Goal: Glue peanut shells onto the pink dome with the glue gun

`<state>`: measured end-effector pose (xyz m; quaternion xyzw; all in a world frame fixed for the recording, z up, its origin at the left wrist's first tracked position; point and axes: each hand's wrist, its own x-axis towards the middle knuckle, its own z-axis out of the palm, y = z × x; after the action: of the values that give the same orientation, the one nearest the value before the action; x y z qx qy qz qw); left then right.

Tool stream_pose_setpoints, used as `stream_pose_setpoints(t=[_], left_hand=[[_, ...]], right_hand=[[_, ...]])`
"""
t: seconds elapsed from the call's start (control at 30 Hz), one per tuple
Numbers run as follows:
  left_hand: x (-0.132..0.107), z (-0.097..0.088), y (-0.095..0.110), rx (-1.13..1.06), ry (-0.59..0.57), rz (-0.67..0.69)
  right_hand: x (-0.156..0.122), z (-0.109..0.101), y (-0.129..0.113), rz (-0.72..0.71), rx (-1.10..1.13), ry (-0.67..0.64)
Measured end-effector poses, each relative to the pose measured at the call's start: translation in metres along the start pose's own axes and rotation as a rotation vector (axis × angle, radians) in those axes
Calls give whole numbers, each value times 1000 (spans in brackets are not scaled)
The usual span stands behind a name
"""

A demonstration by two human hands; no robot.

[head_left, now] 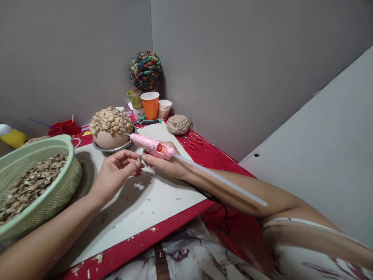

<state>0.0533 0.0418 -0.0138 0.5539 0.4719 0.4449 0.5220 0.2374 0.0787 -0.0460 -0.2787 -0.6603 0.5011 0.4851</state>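
Note:
My right hand [166, 163] is wrapped round a pink glue gun [151, 146], its nozzle pointing left towards a ball half covered in pistachio shells [110, 122]. A long clear glue stick [221, 179] juts from the back of the gun over my forearm. My left hand [116, 171] is closed in a pinch right next to the right hand's fingers, holding something small that I cannot make out. The shell-covered ball rests in a metal dish [113, 148] on a white board [145, 202].
A green basket [55, 194] full of shells stands at the left. At the back are an orange cup [150, 105], paper cups [164, 108], a twine ball [178, 124], red scissors [194, 143], red pots [65, 127] and a multicoloured ball [145, 70]. Grey walls close in behind and right.

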Motion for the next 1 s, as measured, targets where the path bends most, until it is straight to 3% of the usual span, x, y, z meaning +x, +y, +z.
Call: stream_pose_setpoints(t=[0.2,0.47,1.0], left_hand=[[2,-7,-13,-109,-34,-10],[2,-11,-15,-159,-29,-29],[-3,-6,-4,-356,-152,-74]], right_hand=[[-1,1,-3,35,-52,-33],[-5,0,-8,103,-97,-111],[-5,0,-18,205,106,-200]])
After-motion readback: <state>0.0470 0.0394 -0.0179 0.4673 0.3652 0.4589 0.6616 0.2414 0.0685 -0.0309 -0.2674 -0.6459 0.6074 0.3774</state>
